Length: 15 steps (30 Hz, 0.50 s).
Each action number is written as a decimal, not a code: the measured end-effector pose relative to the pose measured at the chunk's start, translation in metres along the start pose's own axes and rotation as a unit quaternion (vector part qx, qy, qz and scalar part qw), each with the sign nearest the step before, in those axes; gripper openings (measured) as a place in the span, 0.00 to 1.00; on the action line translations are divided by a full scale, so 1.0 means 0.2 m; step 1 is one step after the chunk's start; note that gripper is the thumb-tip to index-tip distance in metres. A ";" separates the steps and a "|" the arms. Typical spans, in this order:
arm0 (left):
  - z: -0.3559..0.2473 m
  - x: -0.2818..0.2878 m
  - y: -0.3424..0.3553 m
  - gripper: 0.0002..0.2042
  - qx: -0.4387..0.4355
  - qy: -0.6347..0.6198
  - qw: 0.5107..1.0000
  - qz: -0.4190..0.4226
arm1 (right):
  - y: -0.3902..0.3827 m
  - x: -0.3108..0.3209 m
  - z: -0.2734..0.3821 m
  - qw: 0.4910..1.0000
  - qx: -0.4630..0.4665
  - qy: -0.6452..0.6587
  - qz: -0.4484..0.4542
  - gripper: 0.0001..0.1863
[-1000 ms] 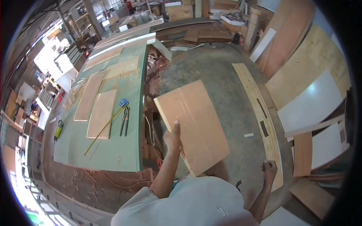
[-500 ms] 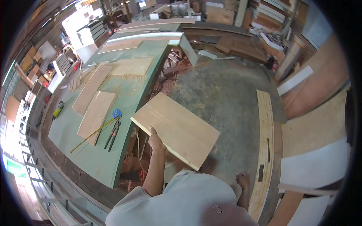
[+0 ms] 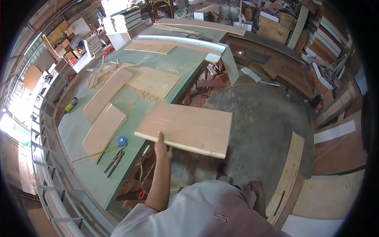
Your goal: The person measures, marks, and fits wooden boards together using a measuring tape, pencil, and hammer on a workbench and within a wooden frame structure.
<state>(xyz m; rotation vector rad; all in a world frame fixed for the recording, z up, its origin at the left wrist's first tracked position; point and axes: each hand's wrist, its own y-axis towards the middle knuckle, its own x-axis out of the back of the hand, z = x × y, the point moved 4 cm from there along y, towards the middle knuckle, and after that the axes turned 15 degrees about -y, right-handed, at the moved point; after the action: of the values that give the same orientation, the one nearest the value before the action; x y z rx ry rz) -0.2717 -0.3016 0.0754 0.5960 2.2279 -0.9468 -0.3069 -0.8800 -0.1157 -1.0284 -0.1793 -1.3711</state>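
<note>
Holding the board (image 3: pixel 185 128) flat, your left hand (image 3: pixel 162 148) has its grip closed on the near edge, thumb on top, fingers under. The board hangs in the air between the tabletop (image 3: pixel 173 63) edge and the concrete floor (image 3: pixel 264 122), its left corner over the tabletop. One hand on one edge carries a wide panel, so keep it level and the wrist firm; the far edge will want to dip. Your right hand (image 3: pixel 256 185) shows low by your side, apart from the board; its grip I cannot tell.

On the tabletop: two long boards (image 3: pixel 104 128), a larger sheet (image 3: pixel 156 81), a blue tape measure (image 3: pixel 122 141), pliers (image 3: pixel 114 161), a yellow rule (image 3: pixel 98 153). These lie just left of the held board and crowd the near landing space. A plank (image 3: pixel 286 177) lies on the floor at right, scrap wood under the tabletop edge.
</note>
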 end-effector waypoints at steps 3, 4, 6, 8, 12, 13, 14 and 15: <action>0.05 -0.07 0.21 0.26 -0.037 0.020 0.999 -0.023 | 0.48 0.20 0.45 1.000 0.018 0.006 0.021 0.09; 0.07 -0.12 0.27 0.26 -0.041 0.014 0.999 -0.027 | 0.66 0.26 0.59 0.999 0.030 0.039 0.020 0.10; 0.08 -0.18 0.38 0.26 -0.069 0.011 0.997 -0.034 | 1.01 0.34 0.89 0.996 0.062 0.050 0.027 0.12; 0.11 -0.34 0.50 0.27 -0.092 -0.008 0.995 -0.033 | 1.41 0.39 1.21 0.906 0.313 -0.284 -0.018 0.11; 0.09 -0.32 0.62 0.31 -0.077 -0.014 0.992 -0.097 | 1.59 0.35 2.18 0.967 0.231 -0.085 0.062 0.11; 0.10 -0.35 0.67 0.32 -0.103 -0.063 0.988 -0.099 | 1.64 0.32 2.40 0.958 0.263 -0.070 0.090 0.13; 0.12 -0.41 0.73 0.33 -0.122 -0.108 0.982 -0.096 | 1.77 0.29 2.56 0.941 0.317 -0.071 0.099 0.13; 0.13 -0.44 0.79 0.35 -0.135 -0.098 0.979 -0.116 | 1.89 0.23 2.70 0.920 0.368 -0.072 0.111 0.13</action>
<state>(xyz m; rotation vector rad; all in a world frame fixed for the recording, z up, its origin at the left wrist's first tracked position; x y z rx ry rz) -0.1036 -0.2339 0.0484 0.1167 2.2257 -0.7580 0.2699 -0.5957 0.0397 -0.4869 -0.6190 -0.8955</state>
